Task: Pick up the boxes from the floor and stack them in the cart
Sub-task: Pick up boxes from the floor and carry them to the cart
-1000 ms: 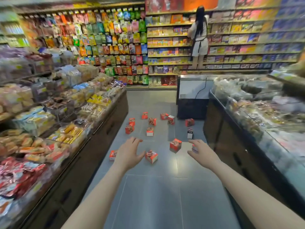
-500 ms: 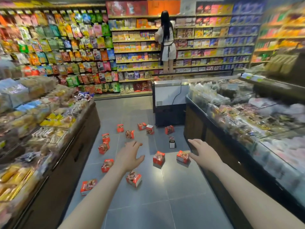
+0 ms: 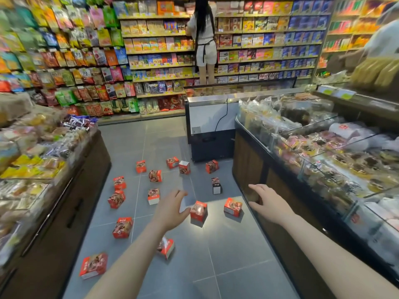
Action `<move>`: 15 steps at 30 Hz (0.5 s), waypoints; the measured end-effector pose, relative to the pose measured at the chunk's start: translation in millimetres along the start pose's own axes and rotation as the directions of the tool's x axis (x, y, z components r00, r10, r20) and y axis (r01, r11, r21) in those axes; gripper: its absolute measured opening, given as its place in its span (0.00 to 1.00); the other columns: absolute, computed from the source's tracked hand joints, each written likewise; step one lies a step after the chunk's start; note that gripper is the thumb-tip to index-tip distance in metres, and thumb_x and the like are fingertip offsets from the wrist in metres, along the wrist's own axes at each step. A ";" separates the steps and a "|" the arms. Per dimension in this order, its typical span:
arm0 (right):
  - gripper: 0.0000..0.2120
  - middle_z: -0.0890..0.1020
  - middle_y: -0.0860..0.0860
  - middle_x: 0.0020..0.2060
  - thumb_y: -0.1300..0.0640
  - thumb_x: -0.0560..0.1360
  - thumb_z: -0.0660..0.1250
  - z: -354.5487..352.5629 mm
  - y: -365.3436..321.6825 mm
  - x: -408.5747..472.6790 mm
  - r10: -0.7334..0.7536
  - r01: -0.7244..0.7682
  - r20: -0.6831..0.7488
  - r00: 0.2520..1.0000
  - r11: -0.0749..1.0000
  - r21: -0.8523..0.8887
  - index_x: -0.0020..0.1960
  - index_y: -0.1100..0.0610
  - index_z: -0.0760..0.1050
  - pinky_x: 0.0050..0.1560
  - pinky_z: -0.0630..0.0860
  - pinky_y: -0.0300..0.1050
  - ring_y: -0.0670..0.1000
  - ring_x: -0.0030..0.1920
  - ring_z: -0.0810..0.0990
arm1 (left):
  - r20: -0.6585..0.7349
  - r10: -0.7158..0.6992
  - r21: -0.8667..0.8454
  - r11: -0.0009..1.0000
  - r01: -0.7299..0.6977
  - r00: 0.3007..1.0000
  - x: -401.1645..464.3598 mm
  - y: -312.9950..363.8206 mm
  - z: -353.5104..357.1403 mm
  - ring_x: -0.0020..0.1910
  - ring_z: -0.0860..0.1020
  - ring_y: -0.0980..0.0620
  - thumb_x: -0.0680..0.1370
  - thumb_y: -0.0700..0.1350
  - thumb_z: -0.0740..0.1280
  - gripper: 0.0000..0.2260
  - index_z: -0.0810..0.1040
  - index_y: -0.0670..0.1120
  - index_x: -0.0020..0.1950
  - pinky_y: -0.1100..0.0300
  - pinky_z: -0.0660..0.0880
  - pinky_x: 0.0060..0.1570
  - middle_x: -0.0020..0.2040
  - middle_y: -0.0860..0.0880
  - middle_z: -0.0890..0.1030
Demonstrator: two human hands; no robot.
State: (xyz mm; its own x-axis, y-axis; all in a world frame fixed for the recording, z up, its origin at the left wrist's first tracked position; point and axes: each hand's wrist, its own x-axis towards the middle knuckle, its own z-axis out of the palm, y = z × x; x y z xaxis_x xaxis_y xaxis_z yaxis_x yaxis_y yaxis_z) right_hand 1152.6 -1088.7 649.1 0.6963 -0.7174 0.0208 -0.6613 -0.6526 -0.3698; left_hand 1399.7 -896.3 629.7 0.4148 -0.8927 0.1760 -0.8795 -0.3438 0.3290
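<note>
Both hands [image 3: 170,209] [image 3: 267,202] hover, apparently empty — red boxes [image 3: 198,210] strewn below.

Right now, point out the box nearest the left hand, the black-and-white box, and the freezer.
Red box [image 3: 198,211]: head view, on its front face.
Black-and-white box [image 3: 216,186]: head view, on its side.
Freezer [image 3: 207,119]: head view, on its white end panel.

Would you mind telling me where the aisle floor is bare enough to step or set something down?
Bare tiles lie in the near right, between the nearest box and the dark display counter, and far back before the freezer. The middle is crowded with scattered red boxes, densest left of centre. No cart shows.
</note>
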 end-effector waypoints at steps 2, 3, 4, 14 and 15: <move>0.27 0.64 0.47 0.73 0.46 0.77 0.64 3.9 11.8 36.4 -0.011 0.011 0.015 1.000 1.000 0.011 0.74 0.46 0.60 0.65 0.71 0.45 0.49 0.70 0.68 | 0.012 -0.031 0.007 0.999 0.031 0.999 31.4 -6.2 8.5 0.64 0.70 0.52 0.77 0.53 0.64 0.22 0.68 0.48 0.69 0.59 0.68 0.60 0.67 0.52 0.71; 0.27 0.63 0.47 0.74 0.46 0.77 0.64 5.8 18.5 54.6 -0.018 0.017 0.031 0.999 1.000 0.014 0.74 0.46 0.60 0.65 0.70 0.46 0.49 0.70 0.68 | 0.012 -0.045 0.012 0.999 0.045 0.999 48.3 -8.9 13.2 0.64 0.70 0.52 0.77 0.53 0.64 0.22 0.67 0.48 0.70 0.59 0.68 0.59 0.67 0.52 0.71; 0.27 0.63 0.47 0.74 0.46 0.77 0.64 6.7 25.6 72.5 -0.022 0.021 0.051 0.998 1.000 0.015 0.74 0.46 0.60 0.65 0.70 0.46 0.49 0.70 0.68 | 0.015 -0.062 0.012 0.998 0.061 0.998 65.9 -10.6 17.8 0.64 0.70 0.52 0.77 0.53 0.64 0.22 0.67 0.48 0.70 0.59 0.68 0.59 0.67 0.52 0.71; 0.27 0.64 0.48 0.73 0.47 0.78 0.63 -16.3 79.5 239.6 -0.071 0.067 0.107 0.992 0.997 0.033 0.75 0.48 0.60 0.65 0.69 0.46 0.50 0.70 0.66 | -0.018 -0.103 -0.004 0.995 0.103 0.994 241.3 5.6 38.6 0.64 0.70 0.52 0.77 0.53 0.64 0.23 0.66 0.49 0.70 0.57 0.70 0.59 0.68 0.51 0.70; 0.27 0.64 0.48 0.73 0.47 0.78 0.63 -14.7 81.9 252.9 -0.076 0.073 0.111 0.991 0.997 0.030 0.75 0.48 0.60 0.65 0.69 0.46 0.50 0.70 0.66 | -0.018 -0.107 -0.001 0.994 0.107 0.994 255.1 3.5 41.6 0.64 0.71 0.51 0.77 0.54 0.64 0.23 0.66 0.49 0.70 0.57 0.71 0.58 0.68 0.51 0.70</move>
State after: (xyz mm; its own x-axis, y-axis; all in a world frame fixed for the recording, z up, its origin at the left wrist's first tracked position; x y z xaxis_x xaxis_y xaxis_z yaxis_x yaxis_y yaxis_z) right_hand 1270.4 -1327.2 637.8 0.7712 -0.6343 -0.0541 -0.5998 -0.6956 -0.3954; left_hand 1492.7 -1137.4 637.2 0.5104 -0.8456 0.1560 -0.8298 -0.4369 0.3472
